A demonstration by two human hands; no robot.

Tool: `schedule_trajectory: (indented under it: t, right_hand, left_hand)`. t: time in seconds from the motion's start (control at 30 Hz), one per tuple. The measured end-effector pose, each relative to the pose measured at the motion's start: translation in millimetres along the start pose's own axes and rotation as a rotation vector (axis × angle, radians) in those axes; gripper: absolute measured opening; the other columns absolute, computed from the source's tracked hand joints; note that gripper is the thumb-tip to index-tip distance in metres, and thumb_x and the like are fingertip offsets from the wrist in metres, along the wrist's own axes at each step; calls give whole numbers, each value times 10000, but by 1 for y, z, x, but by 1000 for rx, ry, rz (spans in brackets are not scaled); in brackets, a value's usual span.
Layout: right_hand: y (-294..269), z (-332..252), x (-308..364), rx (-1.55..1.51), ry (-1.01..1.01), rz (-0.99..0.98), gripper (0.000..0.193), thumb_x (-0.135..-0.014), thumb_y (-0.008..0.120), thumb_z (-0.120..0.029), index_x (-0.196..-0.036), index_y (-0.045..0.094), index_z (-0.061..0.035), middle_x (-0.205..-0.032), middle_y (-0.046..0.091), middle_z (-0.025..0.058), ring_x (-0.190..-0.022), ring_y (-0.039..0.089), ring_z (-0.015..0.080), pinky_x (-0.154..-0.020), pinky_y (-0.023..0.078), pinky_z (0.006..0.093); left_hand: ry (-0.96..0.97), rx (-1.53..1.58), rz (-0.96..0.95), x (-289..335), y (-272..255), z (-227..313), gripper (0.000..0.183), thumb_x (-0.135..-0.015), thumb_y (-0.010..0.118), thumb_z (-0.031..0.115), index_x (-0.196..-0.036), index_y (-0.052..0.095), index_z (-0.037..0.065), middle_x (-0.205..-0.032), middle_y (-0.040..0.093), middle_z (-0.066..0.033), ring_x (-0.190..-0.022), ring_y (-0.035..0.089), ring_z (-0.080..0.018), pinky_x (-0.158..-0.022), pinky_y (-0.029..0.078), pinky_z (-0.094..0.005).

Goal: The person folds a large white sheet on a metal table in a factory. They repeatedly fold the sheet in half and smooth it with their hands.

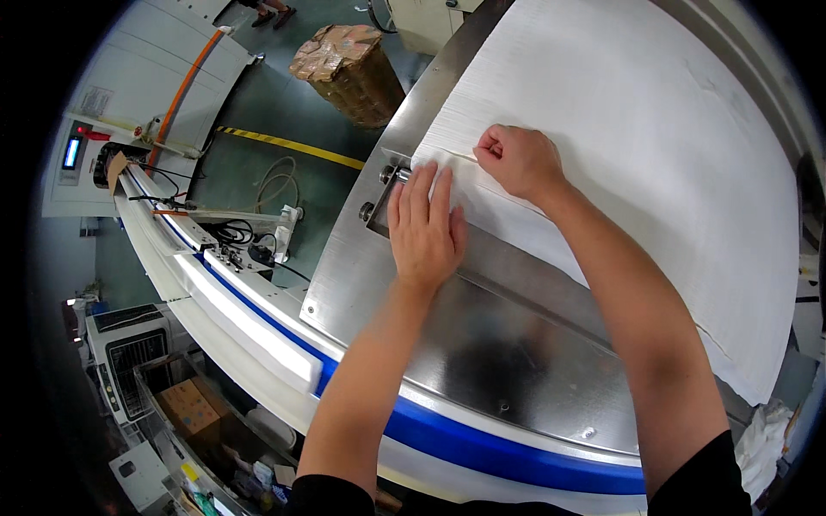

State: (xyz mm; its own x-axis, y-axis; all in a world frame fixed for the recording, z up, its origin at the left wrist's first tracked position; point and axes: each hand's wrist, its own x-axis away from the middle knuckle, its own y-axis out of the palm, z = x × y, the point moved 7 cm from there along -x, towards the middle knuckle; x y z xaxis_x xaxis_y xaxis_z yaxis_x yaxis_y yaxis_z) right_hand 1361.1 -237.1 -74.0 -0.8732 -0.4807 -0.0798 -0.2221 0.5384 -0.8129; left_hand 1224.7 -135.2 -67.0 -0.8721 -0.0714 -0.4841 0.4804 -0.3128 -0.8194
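Observation:
A thick stack of white sheets (637, 146) lies on a brushed metal table (482, 344). My left hand (424, 232) rests at the stack's near left corner, fingers stretched out flat and close together, the thumb a little apart. Just beyond its fingertips is a small metal bracket (379, 211) with round knobs, partly covered by the hand. On top of the stack, right of the left hand, sits my right hand (522, 161). Its fingers are curled in against the thumb, close to a sheet edge; what they pinch, if anything, is hidden.
A blue and white padded edge (508, 451) runs along the table's near side. Left stand a white machine (142, 103) with a lit display and loose cables (232, 232). Beyond is a taped brown carton (348, 73); lower left, an open bin holds a cardboard box (188, 408).

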Motion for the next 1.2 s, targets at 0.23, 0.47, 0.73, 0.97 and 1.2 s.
schedule_trajectory:
  t: [0.23,0.47,0.73,0.97,1.2]
  right_hand:
    - [-1,1,1,23,-38,43,157,-804,626,-261,-816,656,-108,-721,659,34,-656,624,208,-617,492,337]
    - [1,5,-1,6,-37,44,163,-802,631,-265,-809,658,-105,-720,659,33,-646,623,201,-610,490,331]
    - [-2,7,-1,-9,-6,19,176,-799,637,-283,-818,662,-109,-720,662,37,-654,627,205,-616,490,334]
    - [0,10,-1,-32,31,-3,183,-804,631,-294,-834,666,-117,-724,666,36,-665,632,205,-621,494,332]
    - [3,2,1,-40,65,-54,193,-802,600,-304,-864,671,-136,-812,677,63,-763,645,273,-701,513,395]
  left_hand:
    - [82,-92,-47,-15,17,-14,482,-832,521,138,-1309,455,118,-1353,452,-84,-1275,403,-260,-1070,271,-445]
    - [101,-128,16,-12,13,-15,357,-794,571,157,-1146,554,98,-1239,531,-74,-1210,461,-241,-1010,331,-426]
    - [96,-99,32,-7,7,-15,407,-762,592,179,-1159,537,106,-1153,547,-87,-1138,486,-281,-986,326,-450]
    - [89,-131,1,-13,3,-11,504,-727,595,186,-1218,504,120,-1107,545,-110,-1065,493,-301,-967,333,-456]
    - [87,-179,-67,-22,3,-13,416,-706,607,211,-1111,559,134,-1050,551,-86,-1004,506,-294,-928,354,-452]
